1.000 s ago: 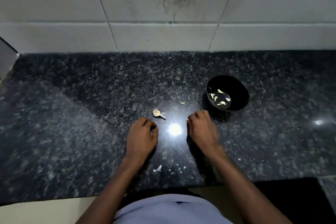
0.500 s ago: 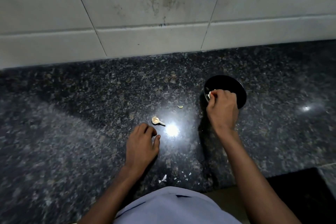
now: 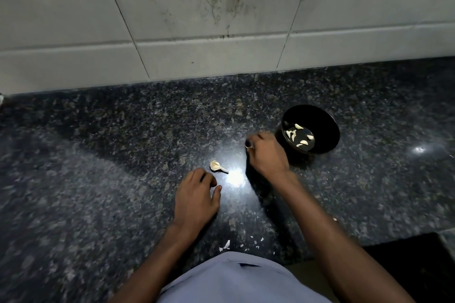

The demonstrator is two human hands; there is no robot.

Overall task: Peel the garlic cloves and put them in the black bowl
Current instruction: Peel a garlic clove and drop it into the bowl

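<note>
The bench is dark speckled shiny stone. The left hand rests on it, fingers loosely curled, holding nothing. Just beyond lies a papery garlic piece. The right hand is curled; I cannot tell if it holds anything. Right of it, the round black bowl holds pale peeled garlic cloves.

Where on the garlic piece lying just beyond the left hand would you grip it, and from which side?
Pinch the garlic piece across its rounded pale body, not the thin stem tail that points right toward the glare. It lies flat on the countertop, so probably come from above with thumb and forefinger. The left hand sits nearest, just in front of it; the right hand is beside the black bowl.
</note>
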